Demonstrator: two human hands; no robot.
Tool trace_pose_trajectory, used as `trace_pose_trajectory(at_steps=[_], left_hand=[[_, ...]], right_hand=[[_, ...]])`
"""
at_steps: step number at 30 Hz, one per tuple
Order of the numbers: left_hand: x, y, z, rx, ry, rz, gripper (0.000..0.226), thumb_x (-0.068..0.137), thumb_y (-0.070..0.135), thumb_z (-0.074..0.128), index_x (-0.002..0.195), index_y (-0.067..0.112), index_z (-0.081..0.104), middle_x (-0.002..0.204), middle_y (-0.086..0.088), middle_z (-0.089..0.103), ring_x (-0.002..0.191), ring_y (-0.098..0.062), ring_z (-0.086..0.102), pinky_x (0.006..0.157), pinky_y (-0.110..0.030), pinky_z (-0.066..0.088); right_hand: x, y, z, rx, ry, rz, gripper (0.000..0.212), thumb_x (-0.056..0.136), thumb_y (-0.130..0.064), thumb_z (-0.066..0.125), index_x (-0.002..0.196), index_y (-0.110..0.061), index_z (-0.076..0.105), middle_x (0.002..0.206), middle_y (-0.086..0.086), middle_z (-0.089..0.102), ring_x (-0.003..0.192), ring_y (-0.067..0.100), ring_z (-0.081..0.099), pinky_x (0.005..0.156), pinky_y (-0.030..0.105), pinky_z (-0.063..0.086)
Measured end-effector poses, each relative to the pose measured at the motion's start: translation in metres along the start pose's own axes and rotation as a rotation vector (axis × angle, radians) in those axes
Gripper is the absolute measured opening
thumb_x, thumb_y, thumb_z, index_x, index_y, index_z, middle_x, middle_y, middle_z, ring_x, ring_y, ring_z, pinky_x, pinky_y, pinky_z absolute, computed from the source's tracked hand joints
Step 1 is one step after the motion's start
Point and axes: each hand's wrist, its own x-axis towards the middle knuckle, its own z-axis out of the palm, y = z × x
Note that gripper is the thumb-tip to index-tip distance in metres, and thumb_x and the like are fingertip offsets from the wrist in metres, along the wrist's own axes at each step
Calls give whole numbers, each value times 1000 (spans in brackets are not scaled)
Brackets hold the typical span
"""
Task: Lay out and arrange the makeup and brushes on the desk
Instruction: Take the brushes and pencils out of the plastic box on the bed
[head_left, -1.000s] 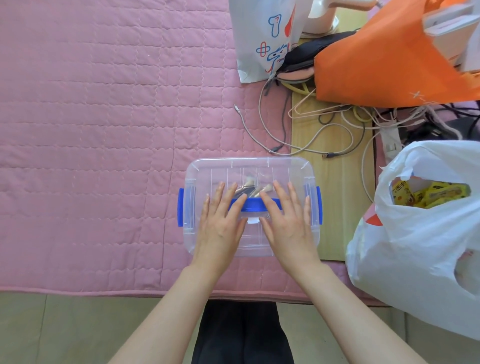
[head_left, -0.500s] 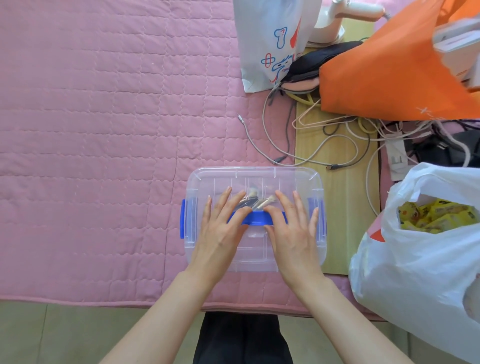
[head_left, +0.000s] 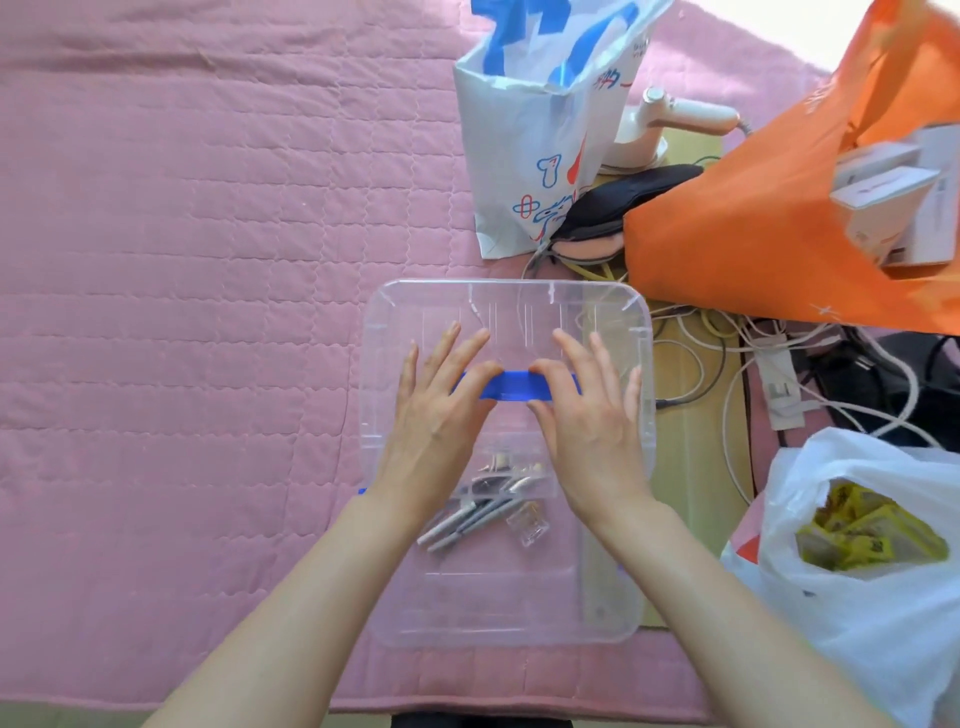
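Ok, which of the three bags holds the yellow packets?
The crinkly white plastic bag at lower right, its mouth open. The orange fabric bag holds white boxes; the printed white paper bag stands upright at the top.

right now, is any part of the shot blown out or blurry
Head view: the top edge beside the orange bag is blown out white; the white boxes in it are smeared; the brushes under the clear lid read hazy.

At frame centre the left hand (head_left: 441, 415) and right hand (head_left: 592, 423) grip the blue handle (head_left: 514, 386) of the clear lid (head_left: 519, 304), held above the clear box (head_left: 519, 618), where grey brushes (head_left: 465, 522) and a small clear case (head_left: 528, 526) lie.
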Motion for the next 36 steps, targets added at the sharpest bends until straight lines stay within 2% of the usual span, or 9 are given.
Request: trace_pose_trajectory(at_steps=[2, 4, 10, 14, 18, 26, 31, 36], left_hand=[[20, -7, 3, -2, -2, 3, 25, 92, 27, 43, 111, 18, 55, 142, -4, 48, 140, -26, 33, 112, -55, 20], [36, -15, 8, -6, -2, 8, 21, 90, 21, 52, 110, 15, 58, 141, -5, 49, 139, -27, 35, 110, -57, 23], [64, -42, 31, -13, -58, -46, 22, 87, 8, 64, 108, 13, 60, 141, -5, 50, 140, -28, 34, 111, -56, 19], [68, -64, 55, -26, -179, -132, 21, 89, 8, 61, 109, 14, 59, 143, -1, 46, 143, -26, 28, 114, -57, 17], [70, -82, 75, -18, -237, -145, 17, 91, 8, 58, 108, 12, 59, 141, -1, 47, 143, -26, 27, 112, -57, 18], [72, -106, 106, -25, -360, -240, 23, 90, 5, 56, 112, 12, 57, 146, 2, 41, 145, -23, 18, 115, -53, 14], [71, -110, 116, 44, -455, -233, 32, 88, 1, 54, 118, 13, 54, 149, 0, 36, 144, -26, 20, 110, -51, 24], [70, -107, 109, 83, -563, -224, 44, 93, 10, 51, 137, 17, 44, 158, 0, 20, 147, -25, 10, 116, -44, 18]], right_hand=[[20, 2, 0, 13, 7, 7, 26, 86, -22, 64, 111, -17, 57, 147, 4, 41, 142, 35, 25, 106, 70, 19], [38, 4, 2, 21, -9, 17, 26, 87, -22, 64, 111, -17, 56, 148, 3, 39, 143, 33, 22, 107, 69, 16], [77, 12, 26, 16, -112, 35, 25, 91, -23, 58, 116, -20, 53, 151, -1, 31, 145, 28, 15, 110, 66, 15], [96, 21, 54, 26, -264, 59, 30, 92, -28, 57, 121, -21, 52, 151, -2, 30, 144, 26, 17, 110, 63, 20], [109, 28, 82, 48, -366, 70, 33, 90, -26, 59, 122, -20, 53, 149, 0, 31, 141, 27, 21, 106, 61, 28], [124, 35, 114, 30, -442, 94, 30, 87, -23, 63, 116, -16, 58, 142, 2, 38, 131, 27, 31, 103, 55, 35], [120, 37, 122, -30, -477, 88, 32, 90, -25, 59, 121, -17, 55, 147, 1, 32, 136, 27, 23, 107, 63, 25], [116, 41, 119, -44, -526, 66, 41, 95, -23, 53, 135, -21, 46, 156, 2, 21, 145, 29, 12, 113, 61, 16]])
